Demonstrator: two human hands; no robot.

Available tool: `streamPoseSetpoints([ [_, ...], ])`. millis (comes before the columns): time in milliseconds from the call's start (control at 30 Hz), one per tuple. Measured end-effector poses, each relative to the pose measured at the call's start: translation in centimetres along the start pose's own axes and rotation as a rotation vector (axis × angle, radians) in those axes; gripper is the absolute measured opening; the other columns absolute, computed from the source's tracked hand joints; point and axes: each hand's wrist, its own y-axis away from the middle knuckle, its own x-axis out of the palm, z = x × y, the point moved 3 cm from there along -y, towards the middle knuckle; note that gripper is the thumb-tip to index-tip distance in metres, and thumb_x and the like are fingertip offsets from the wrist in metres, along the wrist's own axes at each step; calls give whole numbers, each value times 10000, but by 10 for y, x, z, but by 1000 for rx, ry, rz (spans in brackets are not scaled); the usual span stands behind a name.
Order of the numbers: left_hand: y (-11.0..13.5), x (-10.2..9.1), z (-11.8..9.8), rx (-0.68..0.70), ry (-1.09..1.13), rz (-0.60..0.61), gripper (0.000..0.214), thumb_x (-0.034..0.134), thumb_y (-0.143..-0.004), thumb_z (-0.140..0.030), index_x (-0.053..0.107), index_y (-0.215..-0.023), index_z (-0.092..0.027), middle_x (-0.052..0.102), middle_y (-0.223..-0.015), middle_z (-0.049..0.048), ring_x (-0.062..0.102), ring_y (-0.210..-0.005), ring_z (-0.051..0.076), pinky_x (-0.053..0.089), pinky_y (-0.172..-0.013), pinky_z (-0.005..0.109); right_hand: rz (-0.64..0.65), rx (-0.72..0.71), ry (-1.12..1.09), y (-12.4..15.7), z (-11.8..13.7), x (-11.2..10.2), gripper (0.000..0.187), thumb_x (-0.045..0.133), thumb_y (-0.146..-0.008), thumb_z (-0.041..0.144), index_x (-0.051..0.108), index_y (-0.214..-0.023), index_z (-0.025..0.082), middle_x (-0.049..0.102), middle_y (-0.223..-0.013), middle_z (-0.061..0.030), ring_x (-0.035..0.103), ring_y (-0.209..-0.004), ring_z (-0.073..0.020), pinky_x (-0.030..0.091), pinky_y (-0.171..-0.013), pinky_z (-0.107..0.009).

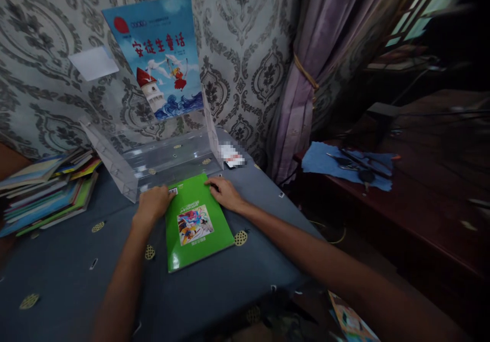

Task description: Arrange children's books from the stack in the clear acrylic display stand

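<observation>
A thin green book (197, 224) lies flat on the dark blue-grey tablecloth (76, 275), its far edge near a clear acrylic stand (161, 161). My left hand (153, 204) grips the book's far left corner with curled fingers. My right hand (224, 193) rests on the far right corner, fingers bent over the edge. A blue picture book (161, 56) stands upright in the acrylic stand, leaning against the patterned wall.
A pile of several books (49, 186) lies at the table's left. A small card (231, 155) sits by the stand's right side. A purple curtain (325, 66) hangs to the right. A dark wooden table (413, 209) carries a blue cloth (325, 161) with tools.
</observation>
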Motion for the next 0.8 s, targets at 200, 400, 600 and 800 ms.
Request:
streamPoseSetpoints([
  [200,15,-11,-22,66,-26,-49,389,293,-986,-162,597,-1226,-127,696,-1153,202,678,-1089,334,537,-858,440,21,5,24,1,1,0,315,537,-851,32,698,-1083,174,730,-1081,-87,649,-1036,-211,487,-961,-366],
  [400,15,-5,-34,153,-30,-81,401,314,-952,-90,584,-1239,-165,649,-1191,181,632,-1140,290,527,-876,402,24,-7,25,1,1,1,321,530,-848,20,690,-1081,172,728,-1068,-83,645,-1023,-209,485,-952,-367],
  [600,23,-4,-64,331,1,-91,379,400,-921,-57,565,-1252,-138,600,-1257,199,588,-1169,289,503,-938,401,26,7,49,1,2,2,309,535,-865,32,684,-1093,177,723,-1111,-90,636,-1073,-213,466,-1003,-373],
  [800,57,-18,-104,448,-37,13,447,366,-914,-31,532,-1322,-109,572,-1300,228,581,-1194,336,544,-866,405,55,15,65,2,4,0,300,531,-877,46,676,-1114,161,711,-1147,-106,627,-1104,-220,456,-1031,-386],
])
